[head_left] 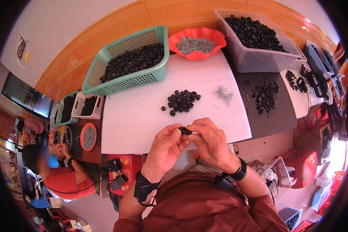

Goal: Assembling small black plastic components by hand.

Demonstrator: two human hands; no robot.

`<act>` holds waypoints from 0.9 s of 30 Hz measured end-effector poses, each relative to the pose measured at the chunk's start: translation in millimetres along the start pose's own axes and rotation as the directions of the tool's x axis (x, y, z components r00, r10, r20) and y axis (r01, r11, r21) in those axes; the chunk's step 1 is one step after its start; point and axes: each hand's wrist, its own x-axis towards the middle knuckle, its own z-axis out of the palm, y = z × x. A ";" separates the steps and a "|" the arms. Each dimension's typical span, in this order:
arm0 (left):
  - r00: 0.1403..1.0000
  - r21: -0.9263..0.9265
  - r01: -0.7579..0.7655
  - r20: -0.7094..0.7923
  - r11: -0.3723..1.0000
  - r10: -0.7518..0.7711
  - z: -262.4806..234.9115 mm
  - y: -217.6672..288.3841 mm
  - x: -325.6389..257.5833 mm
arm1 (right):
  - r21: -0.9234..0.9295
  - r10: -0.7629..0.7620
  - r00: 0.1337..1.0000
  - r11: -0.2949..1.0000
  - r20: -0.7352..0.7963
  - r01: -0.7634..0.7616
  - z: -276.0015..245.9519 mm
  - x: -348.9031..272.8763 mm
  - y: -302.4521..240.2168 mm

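"Holding what, between our two hands?"

"One small black part (186, 131). Our left grip (165, 147) pinches its left side between thumb and forefinger, palm turned partly upward, the other fingers loosely curled. Our right grip (210, 142) pinches the opposite side, back of the hand uppermost."

"And our arms?"

"Both forearms come forward from below, angled inward, so the fingertips nearly meet above the near edge of the white sheet (131, 120). Dark straps (242, 169) circle our wrists."

"What lies past the grip?"

"Just beyond it, a heap of black pieces (183, 102); farther right, thin silver pins (224, 95); well beyond, to the left, a green basket (136, 80)."
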 end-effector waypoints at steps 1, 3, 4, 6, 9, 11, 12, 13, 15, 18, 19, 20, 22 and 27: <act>1.000 0.010 0.001 -0.008 1.000 -0.001 0.2 -0.1 0.2 | -0.013 -0.007 1.000 1.000 0.012 0.007 0.7 -0.7 2.1; 1.000 0.018 0.003 -0.016 1.000 -0.003 0.6 0.0 0.6 | -0.026 -0.012 1.000 1.000 0.024 0.013 1.8 -0.6 3.0; 1.000 0.028 0.002 -0.018 1.000 -0.002 1.1 -0.2 0.5 | -0.027 -0.016 1.000 1.000 0.019 0.016 2.1 -0.4 2.7; 1.000 0.037 0.002 -0.020 0.999 -0.001 1.2 -0.4 0.4 | -0.028 -0.019 1.000 0.999 0.013 0.019 1.9 0.1 2.0; 1.000 0.043 0.001 -0.007 0.999 -0.001 -1.5 -1.1 0.3 | -0.040 -0.010 1.000 0.999 0.022 0.011 1.6 0.1 1.1; 1.000 0.076 -0.006 0.008 0.997 0.005 -7.3 -2.5 0.1 | -0.044 -0.004 1.000 0.999 0.026 0.005 1.8 -0.8 1.3; 1.000 0.076 -0.006 0.008 0.997 0.005 -7.1 -2.8 -0.3 | -0.044 -0.003 1.000 0.999 0.026 0.005 1.5 -0.6 0.5; 1.000 0.078 -0.010 0.007 0.997 0.010 -6.6 -3.1 -0.6 | -0.047 -0.002 1.000 0.999 0.025 0.003 1.0 -0.3 -0.5; 1.000 0.080 -0.015 0.006 0.997 0.014 -4.1 -3.4 -0.8 | -0.051 -0.001 1.000 0.999 0.024 0.002 0.6 -0.4 -0.7; 0.999 0.066 -0.024 -0.024 0.998 0.025 1.7 -3.6 -0.7 | -0.052 0.006 1.000 0.999 0.021 -0.005 0.1 -1.4 0.1; 0.999 0.063 -0.026 -0.019 0.998 0.027 2.5 -3.7 -0.6 | -0.051 0.006 1.000 0.999 0.019 -0.005 -0.3 -1.2 0.0; 1.000 0.060 -0.028 -0.013 0.998 0.029 2.9 -3.8 -0.6 | -0.051 0.007 1.000 0.999 0.017 -0.006 -0.5 -1.2 -0.1; 0.999 0.061 -0.028 -0.015 0.998 0.029 2.6 -4.3 -0.2 | -0.050 0.013 1.000 0.999 0.019 -0.012 -0.5 -2.1 0.8; 1.000 0.071 -0.027 -0.012 0.997 0.028 3.1 -4.6 0.1 | -0.051 0.007 1.000 0.999 0.012 -0.007 -1.3 -2.6 2.0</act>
